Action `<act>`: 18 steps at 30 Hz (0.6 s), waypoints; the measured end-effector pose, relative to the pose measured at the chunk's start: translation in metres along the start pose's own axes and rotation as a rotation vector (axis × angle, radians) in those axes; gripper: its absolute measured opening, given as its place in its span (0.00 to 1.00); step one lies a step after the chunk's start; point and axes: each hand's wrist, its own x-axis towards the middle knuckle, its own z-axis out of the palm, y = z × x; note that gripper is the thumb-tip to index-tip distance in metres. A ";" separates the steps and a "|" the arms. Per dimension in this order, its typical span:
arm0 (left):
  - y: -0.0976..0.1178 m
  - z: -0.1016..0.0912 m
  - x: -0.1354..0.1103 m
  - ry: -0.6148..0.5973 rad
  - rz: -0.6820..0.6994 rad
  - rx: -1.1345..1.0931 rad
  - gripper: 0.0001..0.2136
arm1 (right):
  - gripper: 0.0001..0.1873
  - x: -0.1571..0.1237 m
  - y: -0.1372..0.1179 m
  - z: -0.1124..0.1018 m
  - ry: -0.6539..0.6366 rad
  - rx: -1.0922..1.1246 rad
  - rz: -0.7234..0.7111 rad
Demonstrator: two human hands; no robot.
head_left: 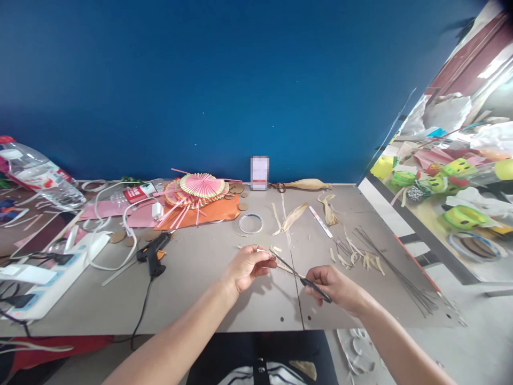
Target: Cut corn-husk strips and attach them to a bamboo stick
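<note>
Scissors (306,281) sit gripped in your right hand (335,286); left of them, your left hand (249,267) pinches a pale strip (285,268), seemingly mid-trim. Scraps (375,262) right of the scissors look cut; a husk (295,216) beyond them looks whole. Farther left, the tabletop (200,299) bears a glue gun (153,254); behind everything, a blue wall (256,80).

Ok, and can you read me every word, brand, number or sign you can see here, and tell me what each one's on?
No text can be read with certainty.
Red bottle label: white marks, too blurred to read.
Large red-capped bottle: printing too blurred to read.
White pen: markings too small to read.
Upright pale panel: pixelated, nothing readable.
</note>
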 end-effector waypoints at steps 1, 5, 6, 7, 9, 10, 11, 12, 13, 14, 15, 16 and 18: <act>0.001 0.000 0.000 -0.005 -0.003 0.000 0.04 | 0.15 0.000 0.000 -0.001 -0.004 -0.005 0.000; 0.003 0.000 0.000 -0.018 -0.009 -0.001 0.04 | 0.14 0.000 -0.002 -0.003 -0.004 0.005 -0.003; 0.004 0.001 -0.001 -0.022 -0.010 0.001 0.04 | 0.14 0.000 -0.002 -0.003 -0.008 0.015 -0.008; 0.004 0.001 -0.001 -0.025 -0.012 0.002 0.04 | 0.14 0.000 -0.003 -0.003 -0.014 0.025 -0.012; 0.005 0.001 -0.001 -0.025 -0.017 0.000 0.04 | 0.14 -0.001 -0.005 -0.003 -0.024 0.045 -0.012; 0.006 0.001 -0.002 -0.023 -0.019 -0.003 0.04 | 0.14 -0.001 -0.006 -0.002 -0.025 0.053 -0.009; 0.006 0.001 -0.002 -0.021 -0.020 -0.006 0.05 | 0.14 -0.001 -0.006 -0.002 -0.022 0.059 -0.007; 0.006 0.001 -0.002 -0.020 -0.021 -0.009 0.05 | 0.14 -0.001 -0.006 -0.002 -0.017 0.065 -0.006; 0.006 0.001 -0.002 -0.019 -0.022 -0.011 0.05 | 0.15 -0.001 -0.006 -0.002 -0.011 0.069 -0.008; 0.006 0.001 -0.002 -0.020 -0.023 -0.013 0.05 | 0.15 -0.001 -0.005 -0.001 -0.005 0.072 -0.009; 0.006 0.001 -0.002 -0.022 -0.025 -0.017 0.04 | 0.15 -0.001 -0.005 -0.001 0.000 0.073 -0.010; 0.006 0.001 -0.002 -0.026 -0.030 -0.021 0.04 | 0.15 -0.001 -0.004 -0.001 0.004 0.074 -0.010; 0.006 0.000 -0.003 -0.038 -0.041 -0.030 0.03 | 0.15 -0.001 -0.003 -0.001 0.009 0.074 -0.009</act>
